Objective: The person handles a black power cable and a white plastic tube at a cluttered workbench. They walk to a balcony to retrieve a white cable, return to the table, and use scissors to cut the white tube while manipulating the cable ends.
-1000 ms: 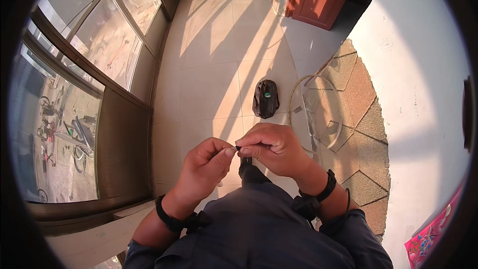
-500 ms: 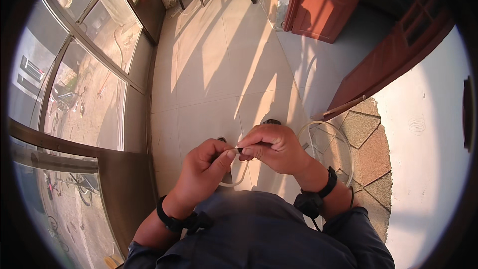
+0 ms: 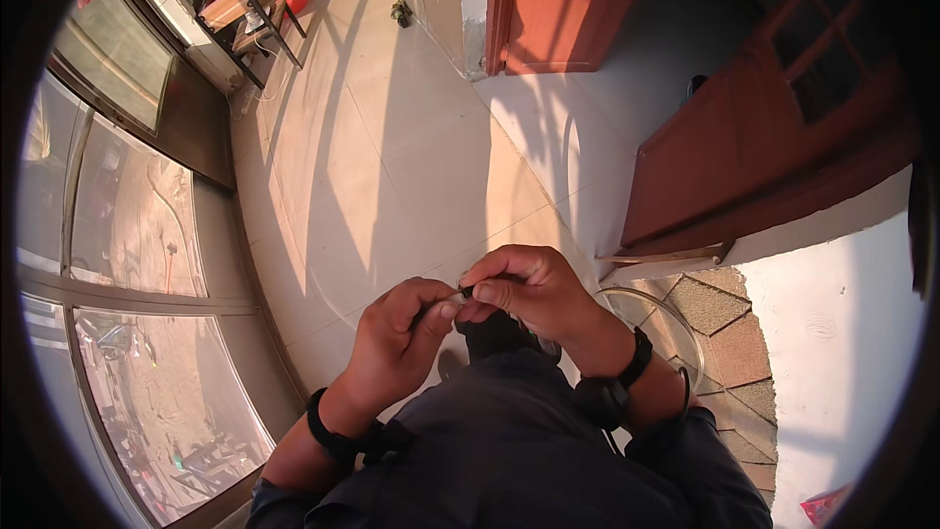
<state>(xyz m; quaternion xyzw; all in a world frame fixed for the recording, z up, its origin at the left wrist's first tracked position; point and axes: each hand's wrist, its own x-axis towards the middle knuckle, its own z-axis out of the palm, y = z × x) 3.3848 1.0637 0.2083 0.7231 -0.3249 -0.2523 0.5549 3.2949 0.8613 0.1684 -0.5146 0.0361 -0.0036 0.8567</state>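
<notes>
In front of my body, my left hand [image 3: 397, 333] and my right hand [image 3: 534, 296] meet fingertip to fingertip. Thumb and forefinger of the left pinch what looks like the end of a pale, thin hose. Between the right fingertips is a small black fitting [image 3: 467, 292], pressed up against that end; its exact shape is mostly covered by fingers. A loop of pale translucent hose [image 3: 693, 336] curves out on the right, beyond my right forearm. Whether it runs unbroken to the end in my fingers is hidden.
Glazed window panels [image 3: 137, 216] line the left. On the right stand an open red door [image 3: 744, 137] and a white wall [image 3: 832, 333], with patterned tiles [image 3: 734, 343] beside it. A small table [image 3: 259, 29] and a red basin [image 3: 296, 0] are at the far left.
My view has turned to the right, and the walkway has swung leftward in it. Both hands keep their pinch at the hose end, with only slight finger movement.
</notes>
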